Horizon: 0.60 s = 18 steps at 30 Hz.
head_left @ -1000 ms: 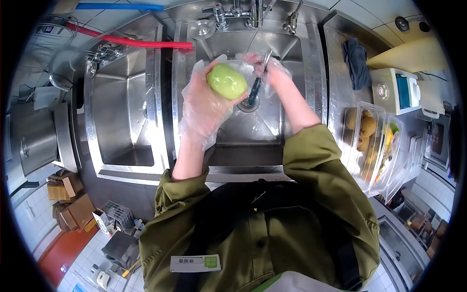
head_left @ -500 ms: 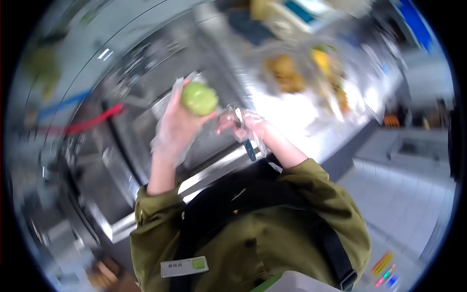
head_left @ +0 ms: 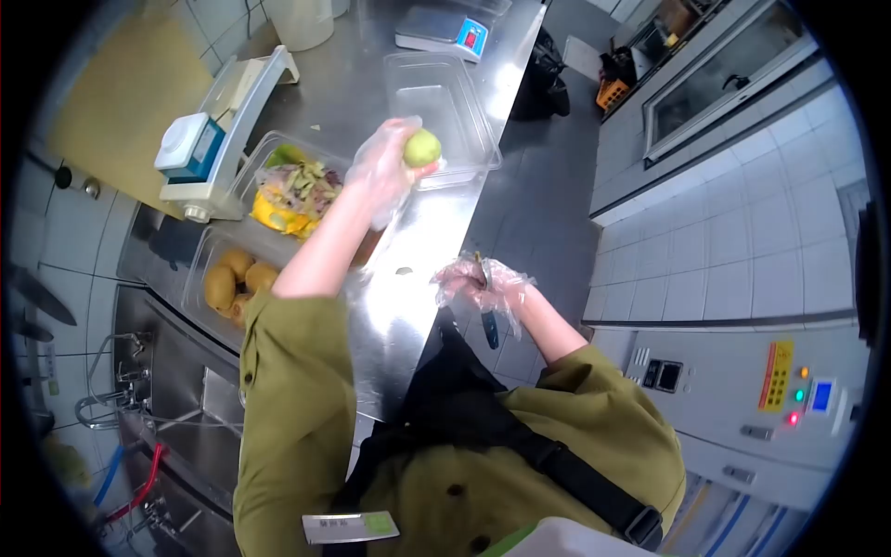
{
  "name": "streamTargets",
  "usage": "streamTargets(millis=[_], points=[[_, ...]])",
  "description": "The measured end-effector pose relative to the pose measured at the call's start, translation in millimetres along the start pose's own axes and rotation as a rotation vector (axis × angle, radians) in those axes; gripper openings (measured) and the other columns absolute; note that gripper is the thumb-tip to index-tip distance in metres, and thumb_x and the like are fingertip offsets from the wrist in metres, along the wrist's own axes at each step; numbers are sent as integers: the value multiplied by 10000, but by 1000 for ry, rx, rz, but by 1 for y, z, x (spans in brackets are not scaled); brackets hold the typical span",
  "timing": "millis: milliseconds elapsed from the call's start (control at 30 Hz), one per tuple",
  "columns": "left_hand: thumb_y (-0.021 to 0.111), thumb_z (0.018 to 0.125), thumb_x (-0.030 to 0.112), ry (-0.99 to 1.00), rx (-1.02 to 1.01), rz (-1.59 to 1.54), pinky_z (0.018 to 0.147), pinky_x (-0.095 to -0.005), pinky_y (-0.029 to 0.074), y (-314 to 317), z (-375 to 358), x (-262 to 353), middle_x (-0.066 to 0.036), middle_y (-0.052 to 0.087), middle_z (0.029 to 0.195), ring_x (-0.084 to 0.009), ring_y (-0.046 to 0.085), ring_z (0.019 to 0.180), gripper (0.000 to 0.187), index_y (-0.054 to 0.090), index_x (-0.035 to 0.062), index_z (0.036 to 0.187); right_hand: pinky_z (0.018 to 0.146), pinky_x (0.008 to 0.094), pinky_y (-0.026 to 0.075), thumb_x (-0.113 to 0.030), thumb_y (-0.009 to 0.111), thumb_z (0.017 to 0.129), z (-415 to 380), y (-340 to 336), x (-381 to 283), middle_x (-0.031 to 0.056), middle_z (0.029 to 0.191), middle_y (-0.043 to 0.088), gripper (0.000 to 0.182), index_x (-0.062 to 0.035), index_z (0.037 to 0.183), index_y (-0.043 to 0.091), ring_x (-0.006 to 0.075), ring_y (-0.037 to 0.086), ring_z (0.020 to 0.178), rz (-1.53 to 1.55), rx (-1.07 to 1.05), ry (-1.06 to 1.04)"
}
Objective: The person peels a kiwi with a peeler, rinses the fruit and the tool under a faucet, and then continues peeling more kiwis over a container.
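My left hand, in a clear plastic glove, grips a round pale green fruit over the near end of a clear plastic container. My right hand, also gloved, is closed around a small tool with a dark blue handle, held in front of my body beyond the counter edge. Left of my left forearm, a clear bin holds peelings and something yellow. Closer in, another clear bin contains several brown, round items.
A steel counter runs up the middle. On it are a blue-faced scale and a white appliance. Steel sinks lie at lower left. A black bag stands on the floor, and a control panel is at right.
The view has swung right, from the sinks to the counter and the clear container. My left hand, still holding the green fruit, is now farther from my right hand, which keeps the tool.
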<state>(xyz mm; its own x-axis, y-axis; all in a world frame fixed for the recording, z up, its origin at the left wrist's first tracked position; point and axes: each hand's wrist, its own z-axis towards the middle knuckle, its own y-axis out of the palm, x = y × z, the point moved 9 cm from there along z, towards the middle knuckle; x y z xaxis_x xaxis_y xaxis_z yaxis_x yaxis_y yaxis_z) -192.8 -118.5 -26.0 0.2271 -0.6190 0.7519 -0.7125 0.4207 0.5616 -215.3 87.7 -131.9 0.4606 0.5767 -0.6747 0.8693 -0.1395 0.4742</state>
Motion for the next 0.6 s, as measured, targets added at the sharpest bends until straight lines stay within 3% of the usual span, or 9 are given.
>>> streamTargets(millis=[167,200,267,333,367,433,467,500,600], points=[[557,886,156,21,364,213,716,-323,548,-33,109,-29,-97,552,1073,-215,602,898,239,492,70,1099,389,178,273,-233,581,876,8,-55,-48,87,847,677,270,-34,1055,627,48,421,489,13,-51,-69],[525,899,127,-72,461,165,735,-265,539,-28,89,-26,-102,576,1068,-216,613,886,237,506,19,1109,397,184,290,-261,584,873,20,-65,-49,79,828,671,286,-37,1047,624,54,414,501,37,-23,7],[509,908,133,15,442,156,739,-241,522,-35,70,-14,-101,596,1013,-198,616,885,218,526,16,1091,400,192,299,-277,602,859,28,-60,-74,72,797,664,296,-43,1040,626,58,415,499,-131,-84,-72],[508,916,194,146,422,193,771,-222,475,-37,21,11,-101,621,931,-154,603,888,240,562,30,1083,403,205,315,-301,634,832,36,-47,-83,59,760,650,317,-49,1024,629,67,411,484,-116,-80,53],[508,915,238,139,559,952,806,-237,444,-21,-27,49,-92,617,943,-139,577,881,287,566,26,1100,398,202,315,-296,634,831,48,-36,-86,61,762,650,312,-49,1023,630,66,411,475,-160,-175,19],[560,882,257,255,732,500,807,-243,429,-76,-76,62,-37,594,957,-122,546,828,331,555,21,1114,387,198,316,-285,633,830,65,-15,-80,65,767,651,302,-51,1021,630,65,412,457,-236,-354,-45],[599,857,299,305,828,517,757,-225,429,-131,-101,67,1,552,882,-88,513,772,360,556,34,1096,380,196,315,-278,634,827,73,-4,-73,69,759,650,297,-47,1013,632,63,416,448,-243,-394,-8],[577,862,343,308,956,504,833,-276,451,-145,-138,78,-33,571,908,-103,543,836,375,575,60,1107,372,194,315,-271,635,825,80,8,-67,73,752,649,292,-42,1006,634,61,419,439,-251,-432,26],[517,877,267,-30,1181,1099,764,-318,460,-204,-217,99,-125,605,887,-207,578,827,312,604,20,1046,352,187,307,-245,633,818,96,32,-48,90,726,649,276,-26,986,641,51,433,421,-189,-468,194]])
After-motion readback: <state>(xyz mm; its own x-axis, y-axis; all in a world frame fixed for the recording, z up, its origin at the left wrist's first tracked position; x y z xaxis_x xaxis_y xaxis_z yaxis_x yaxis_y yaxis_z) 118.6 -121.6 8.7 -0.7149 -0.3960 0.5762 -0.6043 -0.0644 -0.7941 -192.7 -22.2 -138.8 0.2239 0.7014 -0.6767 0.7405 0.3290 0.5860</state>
